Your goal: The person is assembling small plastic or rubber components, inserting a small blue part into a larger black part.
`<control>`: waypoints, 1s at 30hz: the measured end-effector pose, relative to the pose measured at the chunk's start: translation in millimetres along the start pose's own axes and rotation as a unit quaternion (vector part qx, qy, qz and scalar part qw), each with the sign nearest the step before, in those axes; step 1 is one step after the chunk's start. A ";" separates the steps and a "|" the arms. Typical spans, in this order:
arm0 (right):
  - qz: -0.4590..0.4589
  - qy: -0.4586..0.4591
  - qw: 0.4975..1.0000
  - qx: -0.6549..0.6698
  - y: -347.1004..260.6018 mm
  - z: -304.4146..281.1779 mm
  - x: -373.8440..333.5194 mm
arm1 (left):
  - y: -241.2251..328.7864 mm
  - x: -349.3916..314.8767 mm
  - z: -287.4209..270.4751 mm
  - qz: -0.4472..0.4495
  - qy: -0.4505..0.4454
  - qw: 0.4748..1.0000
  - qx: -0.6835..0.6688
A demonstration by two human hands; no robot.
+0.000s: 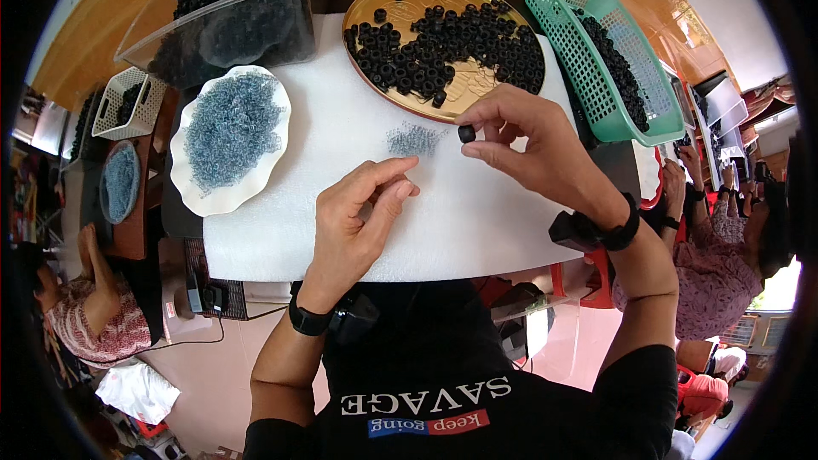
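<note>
My right hand (528, 138) pinches a small round black part (466, 134) between thumb and fingertips, just in front of a gold round tray (469, 89). Many like black parts (443, 47), some showing a hole, lie loose on that tray. Lower and to the left, my left hand (362, 209) is closed, its thumb and forefinger drawn together; whatever they hold, if anything, is too small to make out. Between the hands, on a white foam sheet (281, 243), lies a little heap of tiny clear bluish pieces (414, 139). A white wavy-edged plate (207, 203) bears a larger pile of them (234, 123).
A clear plastic bin (273, 34) of black parts stands at the far left, a green mesh basket (596, 60) with more at the far right. A white basket (128, 102) sits further left. Other people work on both sides: a patterned sleeve (102, 319) left, a hand (673, 187) right.
</note>
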State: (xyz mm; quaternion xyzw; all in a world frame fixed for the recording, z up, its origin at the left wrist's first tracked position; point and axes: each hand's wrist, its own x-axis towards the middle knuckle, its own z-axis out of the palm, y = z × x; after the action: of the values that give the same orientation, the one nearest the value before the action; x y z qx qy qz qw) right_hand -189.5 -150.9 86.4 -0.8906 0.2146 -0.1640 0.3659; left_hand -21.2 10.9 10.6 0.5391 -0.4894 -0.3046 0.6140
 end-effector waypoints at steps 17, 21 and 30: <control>-0.190 0.103 0.968 -0.128 -24.6 43.1 -20.1 | 18.0 -1.5 9.9 -0.081 -0.011 0.974 -0.210; -0.216 0.100 0.963 -0.124 -22.4 46.0 -17.5 | 11.4 -2.1 9.4 -0.074 0.002 0.972 -0.223; -0.135 0.094 0.986 -0.039 -11.9 20.4 -5.2 | 2.7 -3.8 -3.1 -0.045 0.037 0.978 -0.203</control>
State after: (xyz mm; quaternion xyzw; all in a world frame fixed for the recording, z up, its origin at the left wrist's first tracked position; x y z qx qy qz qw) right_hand -181.6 -128.8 80.4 -0.9055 0.1318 -0.2867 0.2837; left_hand -20.0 16.1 12.3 0.4357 -0.3700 -0.4044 0.7140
